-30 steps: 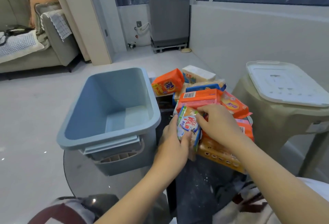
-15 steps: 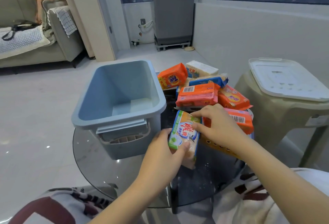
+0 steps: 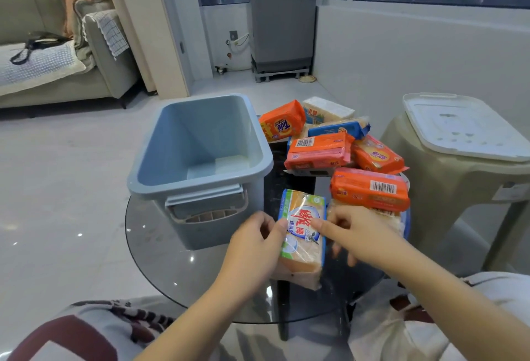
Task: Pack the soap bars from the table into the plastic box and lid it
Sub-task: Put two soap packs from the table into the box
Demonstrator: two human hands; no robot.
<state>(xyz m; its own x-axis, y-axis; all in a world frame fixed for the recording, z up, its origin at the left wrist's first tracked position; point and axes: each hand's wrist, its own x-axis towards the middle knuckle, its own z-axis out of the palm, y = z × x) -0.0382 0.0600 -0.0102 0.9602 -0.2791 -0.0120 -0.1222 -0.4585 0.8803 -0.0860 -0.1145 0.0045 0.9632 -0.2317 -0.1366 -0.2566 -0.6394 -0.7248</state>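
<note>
A green-and-blue wrapped soap pack (image 3: 302,238) is held just above the round glass table (image 3: 160,248). My left hand (image 3: 255,246) grips its left side, and my right hand (image 3: 355,231) pinches its upper right edge. The blue plastic box (image 3: 200,145) stands empty to the left, its near handle facing me. Behind the held pack lies a pile of soap packs: an orange Tide pack (image 3: 282,124), an orange barcode pack (image 3: 319,151), another orange pack (image 3: 370,190), a blue one (image 3: 338,128) and a white one (image 3: 328,108). The white lid (image 3: 464,128) rests on a stool at right.
The beige plastic stool (image 3: 447,188) stands right beside the table. My knees in patterned cloth sit under the table's near edge. A sofa (image 3: 57,53) is far left and a grey fridge (image 3: 282,13) stands at the back.
The green-and-blue pack has been lifted off the pile and drawn toward me and slightly left. Both hands moved with it; the view has tilted down a little.
</note>
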